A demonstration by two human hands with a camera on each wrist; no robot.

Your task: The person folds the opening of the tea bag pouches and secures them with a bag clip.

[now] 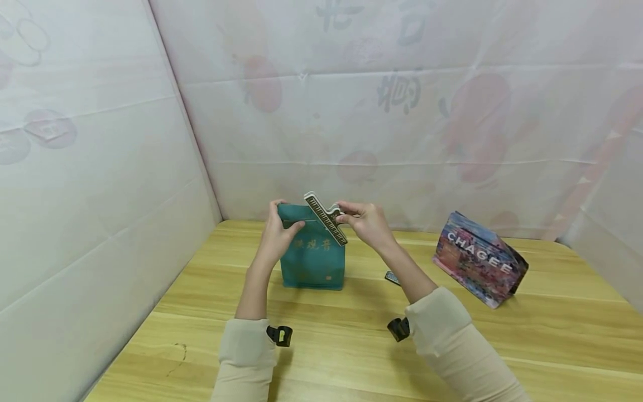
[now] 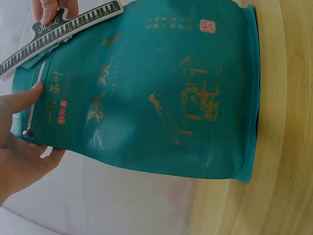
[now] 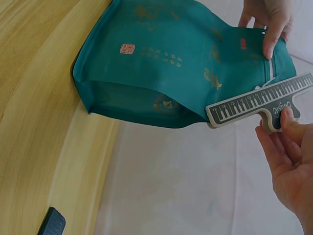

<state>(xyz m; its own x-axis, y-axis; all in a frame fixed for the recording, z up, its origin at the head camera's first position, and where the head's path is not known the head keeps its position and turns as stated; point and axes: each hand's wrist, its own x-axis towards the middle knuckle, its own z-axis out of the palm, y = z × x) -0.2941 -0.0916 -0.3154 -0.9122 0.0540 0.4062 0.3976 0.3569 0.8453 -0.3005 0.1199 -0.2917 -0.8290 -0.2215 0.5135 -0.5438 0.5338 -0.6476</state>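
Observation:
A teal tea bag (image 1: 312, 265) with gold Chinese lettering stands upright on the wooden table. At its top left corner my left hand (image 1: 277, 237) grips it, thumb on the front near the zip strip (image 2: 36, 93) and fingers behind. My right hand (image 1: 370, 224) pinches the handle of a clip (image 1: 325, 219) printed with piano keys and the word "Music", thumb on the near side. The clip slants across the bag's top right corner, its long edge running down to the right. In the right wrist view, the clip's lower end overlaps the bag's side edge.
A colourful CHAGEE bag (image 1: 477, 259) leans at an angle on the right of the table (image 1: 321, 357). Between it and the teal bag lies a second small dark clip-like piece (image 1: 392, 277), partly behind my right forearm. White printed cloth walls (image 1: 311, 134) enclose the back and sides.

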